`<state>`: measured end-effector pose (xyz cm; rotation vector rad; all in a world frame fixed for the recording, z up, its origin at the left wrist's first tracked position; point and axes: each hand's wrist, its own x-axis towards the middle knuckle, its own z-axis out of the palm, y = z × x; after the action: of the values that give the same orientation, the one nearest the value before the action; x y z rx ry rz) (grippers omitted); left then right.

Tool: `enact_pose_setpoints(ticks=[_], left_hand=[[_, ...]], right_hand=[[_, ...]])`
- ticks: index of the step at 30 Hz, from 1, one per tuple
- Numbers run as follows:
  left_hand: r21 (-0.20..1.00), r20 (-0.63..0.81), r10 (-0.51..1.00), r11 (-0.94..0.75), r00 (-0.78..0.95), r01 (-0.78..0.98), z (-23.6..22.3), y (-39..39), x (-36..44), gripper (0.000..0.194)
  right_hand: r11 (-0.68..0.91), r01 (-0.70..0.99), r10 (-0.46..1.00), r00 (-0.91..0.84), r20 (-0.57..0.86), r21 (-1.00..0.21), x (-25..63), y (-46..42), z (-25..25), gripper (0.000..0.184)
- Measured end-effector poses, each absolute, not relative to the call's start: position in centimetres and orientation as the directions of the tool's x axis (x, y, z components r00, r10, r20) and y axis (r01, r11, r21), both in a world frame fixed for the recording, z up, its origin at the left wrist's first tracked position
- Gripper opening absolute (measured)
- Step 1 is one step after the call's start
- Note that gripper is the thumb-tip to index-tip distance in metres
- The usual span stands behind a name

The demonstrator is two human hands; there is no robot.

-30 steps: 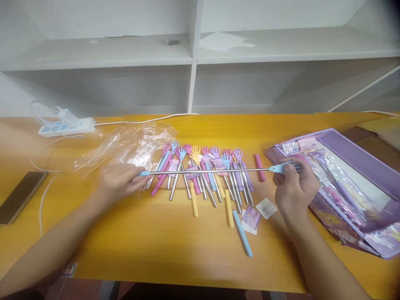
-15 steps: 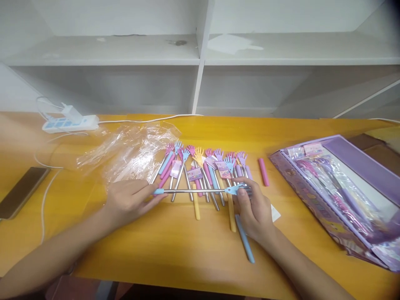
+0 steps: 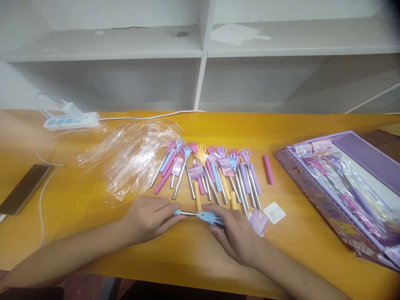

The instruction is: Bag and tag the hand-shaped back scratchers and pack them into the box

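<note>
Though it looks slick, the back scratcher point(image 3: 206, 216) is well pinched endwise by left hand point(image 3: 146, 220) and right hand point(image 3: 240, 237), left of the box point(image 3: 299, 178).

Beyond the desk point(image 3: 175, 254), of smooth, softly glossy, wood-like yellow, the shelf unit point(image 3: 131, 43) looks matt, while on it lie crinkled, shiny clear plastic bags point(image 3: 134, 158) and polished metal rods point(image 3: 179, 183).

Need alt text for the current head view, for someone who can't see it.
Two bare hands, left and right, hold a blue back scratcher over a yellow table. Behind it lie more colorful back scratchers, with plastic wrappers left and a purple box right.
</note>
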<state>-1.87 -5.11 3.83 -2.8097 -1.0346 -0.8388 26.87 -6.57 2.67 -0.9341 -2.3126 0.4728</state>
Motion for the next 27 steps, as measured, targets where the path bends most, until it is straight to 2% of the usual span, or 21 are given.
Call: enact_pose_setpoints(ticks=[3,7,11,15,21,27], left_hand=[[0.12,0.47,0.588,-0.782,0.659,0.612,3.9,-5.1,-2.0,0.016],[0.056,0.42,0.581,-0.784,0.697,0.619,3.4,-5.2,-1.9,0.03],[0.048,0.366,0.593,-0.782,0.717,0.622,2.9,-5.3,-1.8,0.028],[0.071,0.338,0.61,-0.776,0.717,0.627,2.7,-5.3,-1.7,0.017],[0.019,0.331,0.598,-0.778,0.73,0.628,2.5,-5.0,-1.9,0.016],[0.01,0.368,0.56,-0.8,0.742,0.6,3.4,-4.5,-2.4,0.01]], right_hand=[[0.643,0.493,0.753,-0.546,0.367,-0.586,27.3,-6.0,2.5,0.032],[0.503,0.497,0.845,-0.453,0.283,-0.707,27.8,-5.5,1.9,0.036],[0.463,0.452,0.843,-0.491,0.221,-0.763,28.0,-5.1,2.1,0.025],[0.472,0.409,0.809,-0.552,0.2,-0.781,27.8,-5.0,2.5,0.02],[0.459,0.406,0.774,-0.62,0.131,-0.79,27.5,-5.4,2.4,0.029],[0.46,0.407,0.802,-0.572,0.172,-0.789,27.9,-5.0,2.4,0.025]])
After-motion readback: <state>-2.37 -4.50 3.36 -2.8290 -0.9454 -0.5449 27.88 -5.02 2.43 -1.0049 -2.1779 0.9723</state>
